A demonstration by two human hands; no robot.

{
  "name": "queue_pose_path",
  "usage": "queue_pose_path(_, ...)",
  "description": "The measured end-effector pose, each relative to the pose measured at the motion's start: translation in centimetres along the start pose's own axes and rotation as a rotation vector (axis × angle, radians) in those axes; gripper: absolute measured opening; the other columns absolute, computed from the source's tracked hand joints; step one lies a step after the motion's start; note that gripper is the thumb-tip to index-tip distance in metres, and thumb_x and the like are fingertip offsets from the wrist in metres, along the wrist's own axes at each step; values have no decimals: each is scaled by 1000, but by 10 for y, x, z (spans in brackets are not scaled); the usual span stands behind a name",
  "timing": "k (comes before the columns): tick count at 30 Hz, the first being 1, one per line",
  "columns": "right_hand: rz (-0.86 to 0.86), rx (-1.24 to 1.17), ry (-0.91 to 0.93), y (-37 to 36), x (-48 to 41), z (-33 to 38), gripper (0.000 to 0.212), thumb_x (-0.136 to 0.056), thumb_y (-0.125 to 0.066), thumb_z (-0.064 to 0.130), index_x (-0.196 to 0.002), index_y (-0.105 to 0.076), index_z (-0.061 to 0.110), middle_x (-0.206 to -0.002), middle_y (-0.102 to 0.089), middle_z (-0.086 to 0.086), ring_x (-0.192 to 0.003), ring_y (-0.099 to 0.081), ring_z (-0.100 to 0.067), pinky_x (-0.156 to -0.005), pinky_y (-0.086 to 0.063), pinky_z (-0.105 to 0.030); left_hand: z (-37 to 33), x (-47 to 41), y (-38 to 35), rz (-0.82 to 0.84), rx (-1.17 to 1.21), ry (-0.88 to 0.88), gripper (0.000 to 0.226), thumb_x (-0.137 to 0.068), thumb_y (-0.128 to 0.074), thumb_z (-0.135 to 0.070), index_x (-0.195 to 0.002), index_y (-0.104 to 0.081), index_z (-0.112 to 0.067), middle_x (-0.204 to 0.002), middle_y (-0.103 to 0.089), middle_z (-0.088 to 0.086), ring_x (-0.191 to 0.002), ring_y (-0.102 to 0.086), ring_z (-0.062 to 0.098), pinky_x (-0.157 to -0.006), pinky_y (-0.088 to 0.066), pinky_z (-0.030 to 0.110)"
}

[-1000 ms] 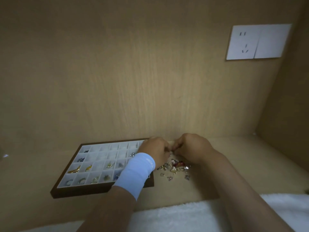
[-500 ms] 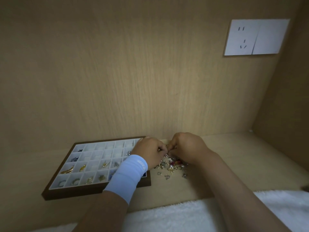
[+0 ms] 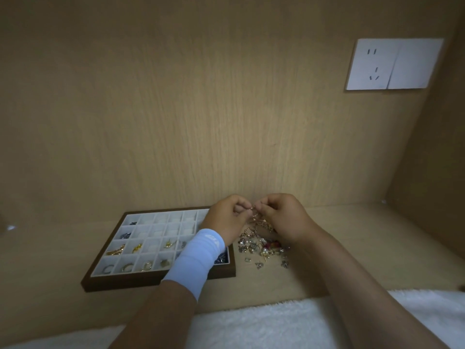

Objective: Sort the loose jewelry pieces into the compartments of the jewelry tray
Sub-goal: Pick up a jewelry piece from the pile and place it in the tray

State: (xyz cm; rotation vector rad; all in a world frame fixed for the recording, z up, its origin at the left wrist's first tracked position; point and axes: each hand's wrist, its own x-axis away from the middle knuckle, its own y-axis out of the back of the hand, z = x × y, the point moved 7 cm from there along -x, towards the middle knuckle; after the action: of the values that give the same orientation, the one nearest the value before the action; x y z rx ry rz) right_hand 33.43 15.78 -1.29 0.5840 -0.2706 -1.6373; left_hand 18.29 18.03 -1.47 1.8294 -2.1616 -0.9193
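Gold glints between the fingertips: a small gold-coloured jewelry piece (image 3: 253, 214) is lifted just above the heap of loose mixed jewelry pieces (image 3: 261, 245), which lies on the pale wooden shelf (image 3: 352, 235) just to the right of the tray. The left hand (image 3: 227, 217), a light blue wristband (image 3: 196, 255) on its wrist, pinches the piece with curled fingers. The right hand (image 3: 284, 217) pinches it from the other side, fingers likewise curled. The piece is too small to tell its exact form, and it may trail down into the heap.

The dark brown wooden jewelry tray with white compartments (image 3: 156, 282) sits to the left. Its nearer rows already hold gold, silver and blue items, while several far compartments show only white lining.

The step in hand looks like freeing or identifying one item from the tangle. Sorting seems partly done, with much of the heap left. The next move likely calls for pulling the piece clear without dragging neighbours along, then carrying it left to a matching or unused compartment. A white fluffy towel (image 3: 251, 321) lies along the near edge.
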Motion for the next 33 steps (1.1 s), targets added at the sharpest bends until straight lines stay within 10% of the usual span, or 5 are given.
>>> queue_pose_path(5, -19, -289, -29, -1, 5, 14, 5, -86, -74, 5, -91, -73, 5, -70, -73, 0, -54, -63, 4, -54, -46, -10, -6, 3, 17, -46, 67, 9, 3, -87, -67, -26, -88, -67, -29, -87, -67, -9, -82, -63, 7, -74, -50, 23)
queue_pose_path(18, 140, -205, 30, -84, 6, 79, 5, -85, -77, 11, -88, -79, 9, -81, -78, -6, -75, -71, -13, -75, -58, -26, 26, 42, 123, 5, 15, 13, 2, -83, -74, -29, -84, -73, -28, -80, -70, -12, -74, -62, -4, -72, -47, 16)
queue_pose_path(33, 403, 559, 265, -182, -2, 133, 10, -89, -69, 29, -87, -79, 29, -90, -73, 16, -85, -65, -1, -85, -57, -33, 128, 49, 189, 7, -367, 214, 36, -95, -50, -29, -129, -59, -33, -136, -54, -9, -126, -48, 15, -109, -36, 35)
